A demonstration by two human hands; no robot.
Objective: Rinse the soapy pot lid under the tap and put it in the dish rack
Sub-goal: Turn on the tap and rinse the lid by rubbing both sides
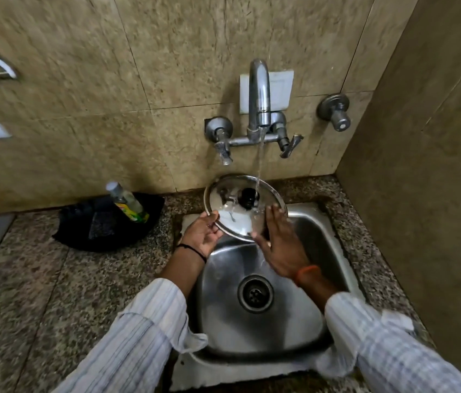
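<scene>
We see the pot lid point(232, 219) held tilted over the back of the sink point(317, 321), under the tap point(259, 95); water runs onto it by its black knob point(248, 197). The left hand point(204, 232) grasps the lid's left rim. The right hand point(283, 245) lies flat on its right side, fingers straight, gripping nothing. A bottle point(127, 201) leans in a black tray point(104, 225) on the counter point(39, 293) to the left.

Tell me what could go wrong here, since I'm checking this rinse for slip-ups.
The left hand holds the wet pot lid only by its rim, so that grip could slip and drop it into the sink. The right hand lies open against the lid. Water striking near the knob may splash onto the counter.
</scene>
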